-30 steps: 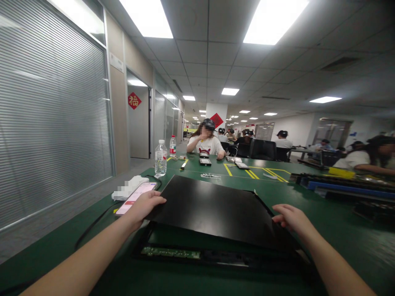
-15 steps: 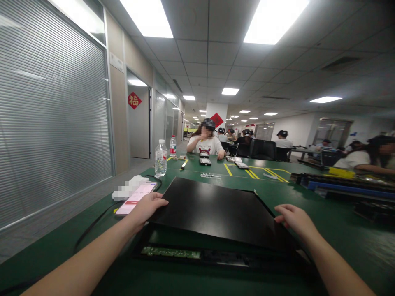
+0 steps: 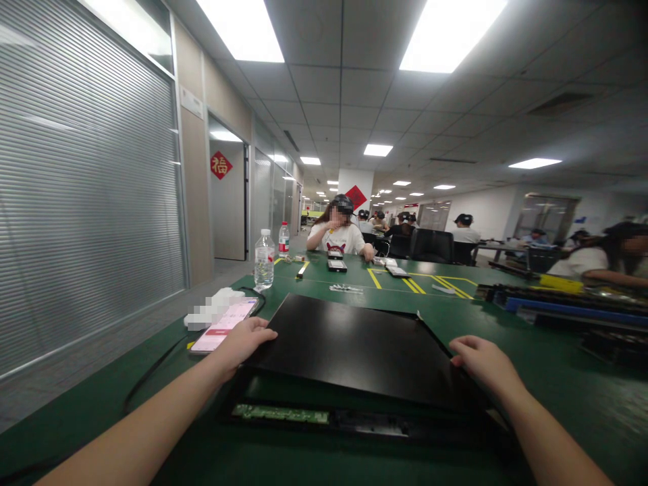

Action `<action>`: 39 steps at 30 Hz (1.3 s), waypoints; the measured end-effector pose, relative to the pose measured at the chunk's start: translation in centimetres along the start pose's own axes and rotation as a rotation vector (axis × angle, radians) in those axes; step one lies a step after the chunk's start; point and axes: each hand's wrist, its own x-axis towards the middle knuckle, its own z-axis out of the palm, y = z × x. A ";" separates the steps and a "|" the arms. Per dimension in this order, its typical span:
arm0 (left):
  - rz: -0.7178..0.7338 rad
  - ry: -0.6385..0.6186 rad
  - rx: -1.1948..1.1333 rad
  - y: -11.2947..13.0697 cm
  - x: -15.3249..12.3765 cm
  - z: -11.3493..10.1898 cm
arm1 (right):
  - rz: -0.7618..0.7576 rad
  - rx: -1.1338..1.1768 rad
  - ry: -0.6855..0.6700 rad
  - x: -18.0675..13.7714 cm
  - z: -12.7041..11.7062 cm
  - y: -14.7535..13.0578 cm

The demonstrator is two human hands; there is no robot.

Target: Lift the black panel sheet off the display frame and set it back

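A flat, glossy black panel (image 3: 354,347) lies tilted in front of me, its near edge raised above a black frame (image 3: 430,428). My left hand (image 3: 248,343) grips the panel's left edge, thumb on top and the other fingers underneath. At the right edge my right hand (image 3: 478,361) pinches the panel between thumb and fingers. Along the near side of the frame runs a strip of green circuit board (image 3: 281,414). The panel covers most of the frame's far part.
A phone (image 3: 227,327) lies by my left forearm, beside a cable. Two water bottles (image 3: 264,260) stand farther back. Small metal parts (image 3: 346,289) lie beyond the panel. Across the green table (image 3: 314,277) sits a person (image 3: 339,229). Dark rails with a blue strip (image 3: 541,309) lie at right.
The panel's far edge has dropped very slightly. Both hands keep almost the same place and hold. The person opposite has shifted a hand a little to the right.
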 end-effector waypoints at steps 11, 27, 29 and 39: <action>0.006 -0.047 -0.059 0.5 -0.5 0.3 | -0.007 -0.071 -0.011 -0.9 -0.2 -0.6; 0.016 -0.054 0.008 0.0 -0.4 0.5 | -0.008 -0.161 -0.034 -0.5 -0.2 -0.5; 0.018 -0.029 0.039 0.0 -0.4 0.5 | -0.008 -0.158 -0.032 -0.5 -0.2 -0.4; 0.029 0.017 0.156 0.4 -0.7 0.3 | -0.039 -0.159 -0.019 -0.5 -0.1 -0.4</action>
